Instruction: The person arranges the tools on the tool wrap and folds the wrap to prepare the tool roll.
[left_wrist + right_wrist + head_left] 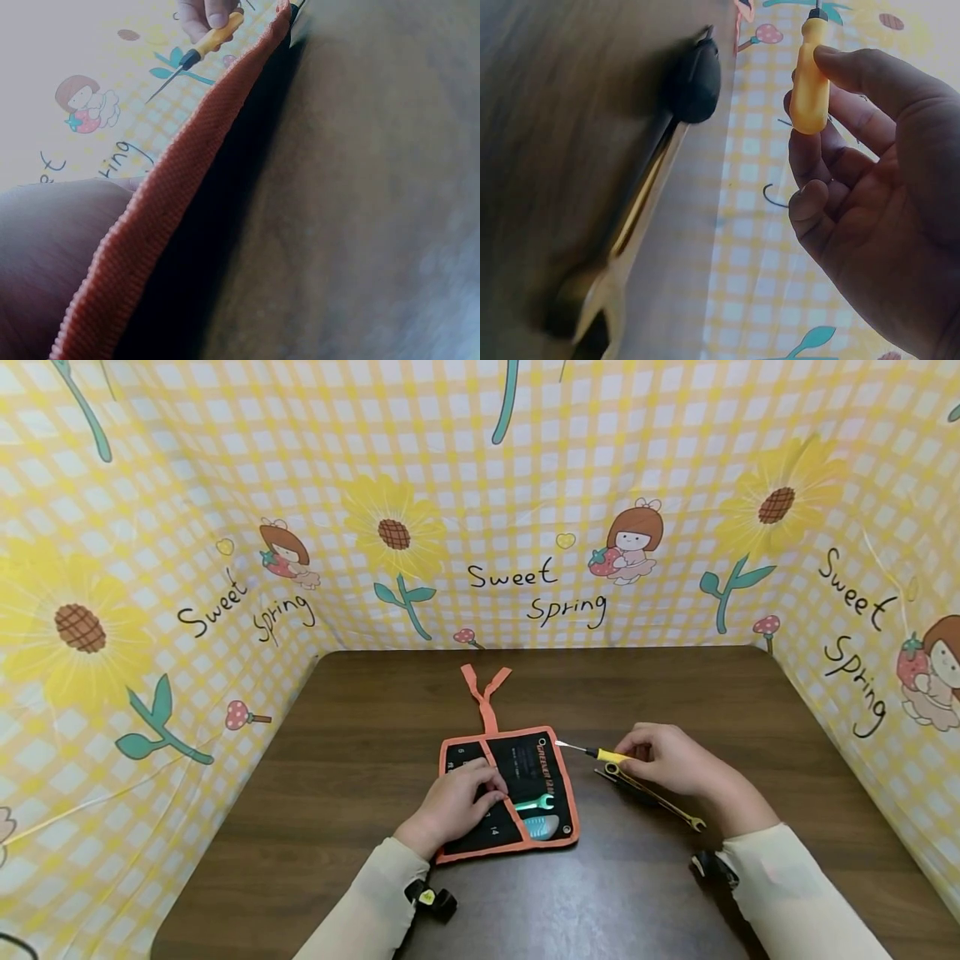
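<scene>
My right hand (671, 760) pinches a screwdriver (812, 82) by its yellow handle between thumb and fingers. Its thin shaft points left, the tip close to the right edge of a black tool pouch (525, 760) with orange trim. On the pouch lies my left hand (461, 806), thumb and fingertips pinching the orange pocket edge. A teal open-ended wrench (536, 803) and a light blue tool (542, 827) stick out of the pockets. Below the right hand, a gold wrench (663, 802) lies on the table beside a black-handled tool (697, 82).
The pouch lies flat on a dark wooden table (375, 710), its orange ties (486, 697) stretched towards the back. Yellow checked cloth (495, 527) with printed flowers encloses the table at the back and both sides.
</scene>
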{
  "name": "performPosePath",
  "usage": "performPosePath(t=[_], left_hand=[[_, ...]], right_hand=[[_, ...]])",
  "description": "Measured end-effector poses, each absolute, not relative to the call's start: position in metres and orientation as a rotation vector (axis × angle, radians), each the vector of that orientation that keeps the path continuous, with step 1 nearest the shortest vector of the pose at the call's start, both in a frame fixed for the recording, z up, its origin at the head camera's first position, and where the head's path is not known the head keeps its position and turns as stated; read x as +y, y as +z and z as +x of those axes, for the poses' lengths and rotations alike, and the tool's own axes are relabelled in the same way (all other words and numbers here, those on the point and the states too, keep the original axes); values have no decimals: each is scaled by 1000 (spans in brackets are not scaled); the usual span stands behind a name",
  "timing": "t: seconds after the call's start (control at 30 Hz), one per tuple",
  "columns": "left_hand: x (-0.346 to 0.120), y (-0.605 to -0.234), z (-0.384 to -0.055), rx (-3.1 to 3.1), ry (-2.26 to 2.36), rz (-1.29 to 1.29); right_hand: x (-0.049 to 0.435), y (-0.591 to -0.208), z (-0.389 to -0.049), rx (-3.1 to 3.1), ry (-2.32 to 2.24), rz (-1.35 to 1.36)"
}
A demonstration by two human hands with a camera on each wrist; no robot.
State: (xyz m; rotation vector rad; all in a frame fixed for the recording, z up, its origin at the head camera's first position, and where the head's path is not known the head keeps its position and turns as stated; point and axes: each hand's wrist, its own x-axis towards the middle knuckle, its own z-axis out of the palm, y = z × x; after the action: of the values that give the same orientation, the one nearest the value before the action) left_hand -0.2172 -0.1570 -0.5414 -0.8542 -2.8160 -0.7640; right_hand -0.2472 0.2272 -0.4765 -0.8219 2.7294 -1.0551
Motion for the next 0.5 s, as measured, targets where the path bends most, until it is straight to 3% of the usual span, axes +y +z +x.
performPosePath(t=[0.5], left_hand=[[-157, -539, -216, -2813, -786, -849]], right_hand=[[203, -469, -251, 2697, -1038, -867]])
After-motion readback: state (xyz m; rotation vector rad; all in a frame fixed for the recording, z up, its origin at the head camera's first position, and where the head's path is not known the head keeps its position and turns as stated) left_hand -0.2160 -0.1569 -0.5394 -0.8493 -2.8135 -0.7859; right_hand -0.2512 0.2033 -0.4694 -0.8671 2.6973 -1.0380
